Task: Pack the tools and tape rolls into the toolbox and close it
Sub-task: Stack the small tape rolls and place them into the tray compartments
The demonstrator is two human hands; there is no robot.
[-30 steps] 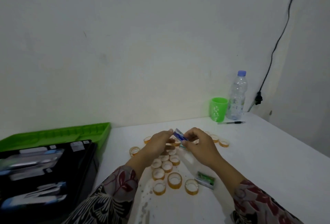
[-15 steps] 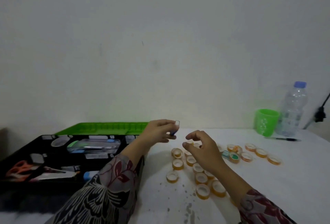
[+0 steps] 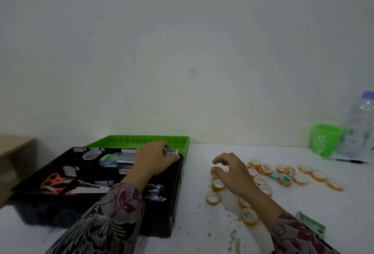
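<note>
The open toolbox [image 3: 177,193] is a black tray with a green lid [image 3: 139,140] lying flat behind it. Inside lie orange scissors [image 3: 52,181], a blue stapler [image 3: 156,191], a white tape roll [image 3: 92,154] and a clear packet [image 3: 115,159]. My left hand [image 3: 152,161] reaches over the tray's far right corner and pinches a small pale box [image 3: 172,153] there. Several small yellow tape rolls [image 3: 218,185] lie on the white table [image 3: 202,233] to the right. Above them hovers my right hand [image 3: 230,170], fingers loosely curled and holding nothing. A green-cored roll [image 3: 285,180] sits among them.
A green packet [image 3: 311,225] lies by my right sleeve. At the back right stand a green cup [image 3: 324,142] and a plastic bottle [image 3: 360,126], with a pen [image 3: 348,160] in front of them. A wooden surface [image 3: 12,148] is at far left. The wall is close behind.
My left hand carried the small box leftward from above the tape rolls down to the toolbox's far right corner. My right hand let go of it and stayed over the rolls. The view swung left.
</note>
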